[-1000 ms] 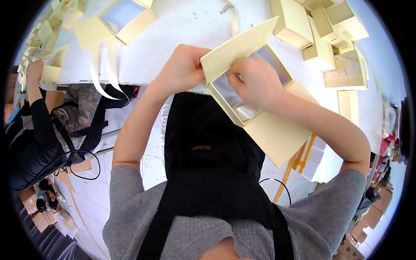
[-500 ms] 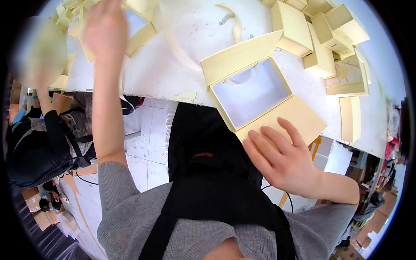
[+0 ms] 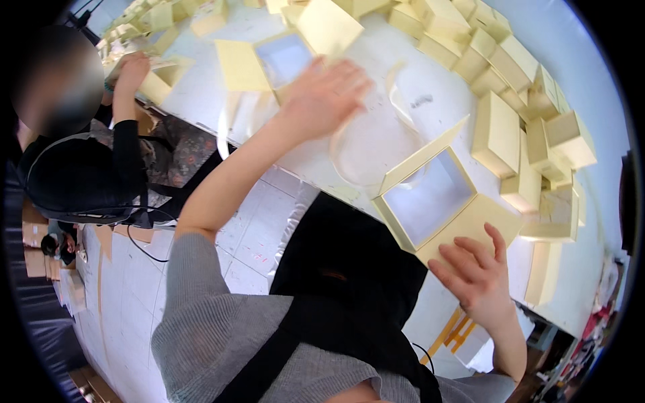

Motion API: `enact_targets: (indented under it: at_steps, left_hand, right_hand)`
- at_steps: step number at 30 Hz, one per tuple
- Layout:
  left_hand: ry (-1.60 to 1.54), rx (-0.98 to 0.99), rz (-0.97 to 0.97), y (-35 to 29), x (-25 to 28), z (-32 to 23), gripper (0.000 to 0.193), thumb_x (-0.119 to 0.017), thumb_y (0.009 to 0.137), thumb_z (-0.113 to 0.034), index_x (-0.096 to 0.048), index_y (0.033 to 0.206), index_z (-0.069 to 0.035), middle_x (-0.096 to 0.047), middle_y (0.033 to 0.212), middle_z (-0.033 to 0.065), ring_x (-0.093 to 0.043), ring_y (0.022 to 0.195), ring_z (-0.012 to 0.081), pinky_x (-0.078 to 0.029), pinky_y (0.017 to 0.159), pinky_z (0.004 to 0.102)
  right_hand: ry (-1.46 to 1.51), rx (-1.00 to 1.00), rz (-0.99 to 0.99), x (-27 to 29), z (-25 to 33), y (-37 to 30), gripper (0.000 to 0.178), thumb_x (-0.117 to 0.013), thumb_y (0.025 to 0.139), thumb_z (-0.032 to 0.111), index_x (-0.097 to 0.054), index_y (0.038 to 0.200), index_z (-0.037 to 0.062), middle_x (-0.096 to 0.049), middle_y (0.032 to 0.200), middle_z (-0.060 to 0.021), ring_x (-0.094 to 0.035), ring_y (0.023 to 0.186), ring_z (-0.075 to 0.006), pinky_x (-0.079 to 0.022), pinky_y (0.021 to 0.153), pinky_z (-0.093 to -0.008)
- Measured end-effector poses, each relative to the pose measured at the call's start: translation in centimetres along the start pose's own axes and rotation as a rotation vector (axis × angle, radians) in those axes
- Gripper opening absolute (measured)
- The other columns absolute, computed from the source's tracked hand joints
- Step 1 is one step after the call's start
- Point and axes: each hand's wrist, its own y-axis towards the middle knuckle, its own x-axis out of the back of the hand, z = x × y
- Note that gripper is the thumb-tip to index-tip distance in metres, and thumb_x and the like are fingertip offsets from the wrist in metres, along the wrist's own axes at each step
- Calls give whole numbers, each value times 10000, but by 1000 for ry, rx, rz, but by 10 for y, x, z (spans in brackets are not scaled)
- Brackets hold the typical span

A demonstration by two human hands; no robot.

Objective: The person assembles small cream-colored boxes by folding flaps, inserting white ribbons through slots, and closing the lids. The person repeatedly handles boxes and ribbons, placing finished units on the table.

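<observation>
A pale yellow box (image 3: 430, 196) with a white inside stands open at the table's front edge, its flaps spread to two sides. My right hand (image 3: 478, 274) rests its spread fingers on the box's near flap. Farther left, my left hand (image 3: 326, 99) is stretched out with fingers extended, slightly blurred, and nothing shows in it. It passes over the near right side of a second open yellow box (image 3: 285, 59), partly covering it; whether it touches that box I cannot tell. A loose pale ribbon (image 3: 341, 158) curls on the table between the boxes.
Several closed and open yellow boxes (image 3: 498, 134) are stacked along the right and far side of the white table (image 3: 376, 101). At the left, a co-worker's hand (image 3: 131, 70) is beside another open box (image 3: 161, 79). A small grey mark or scrap (image 3: 422, 101) lies beyond the ribbon.
My left hand has moved rightward and nearer, from the left of the second box to its right side. The view has shifted left. My right hand stays at the near box's flap.
</observation>
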Motion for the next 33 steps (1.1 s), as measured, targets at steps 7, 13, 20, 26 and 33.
enact_targets:
  at_steps: [7, 13, 20, 26, 33]
  left_hand:
    - [338, 424, 83, -61, 19, 48, 202, -632, 864, -315, -633, 804, -122, -661, 685, 58, -666, 707, 249, -503, 846, 394]
    - [-456, 616, 555, -45, 67, 111, 344, -534, 915, -138, -581, 1254, -106, -698, 950, 181, -660, 903, 324, -517, 813, 381]
    - [-279, 353, 826, -51, 73, 122, 718, -624, 692, 96, -529, 1346, -184, -675, 1022, 205, -617, 978, 393, -504, 828, 425]
    - [-546, 614, 755, -44, 66, 156, 395, -665, 779, -20, -646, 1159, -129, -652, 733, 117, -637, 695, 195, -482, 652, 335]
    - [-421, 349, 715, -23, 54, 123, 386, -763, 683, -219, -512, 900, -21, -602, 716, 170, -580, 651, 328, -451, 590, 392]
  right_hand:
    - [36, 384, -143, -18, -56, 114, 229, -639, 736, 150, -723, 936, 227, -659, 1080, 6, -575, 1075, -237, -286, 1086, -613]
    - [-31, 671, -212, -35, -81, 217, 223, -625, 771, 140, -738, 934, 241, -663, 1119, 13, -537, 1134, -236, -274, 1105, -573]
    - [39, 712, -137, -35, -81, 220, 229, -649, 752, 95, -749, 925, 205, -679, 1039, 10, -536, 1098, -219, -325, 1063, -495]
    - [125, 783, -58, -17, -64, 199, 128, -667, 719, 126, -750, 811, 155, -685, 1026, -15, -541, 1134, -219, -329, 1070, -494]
    - [-224, 642, -303, -32, -86, 260, 299, -663, 736, 108, -709, 1014, 206, -626, 1224, -1, -462, 1272, -203, -318, 1101, -466]
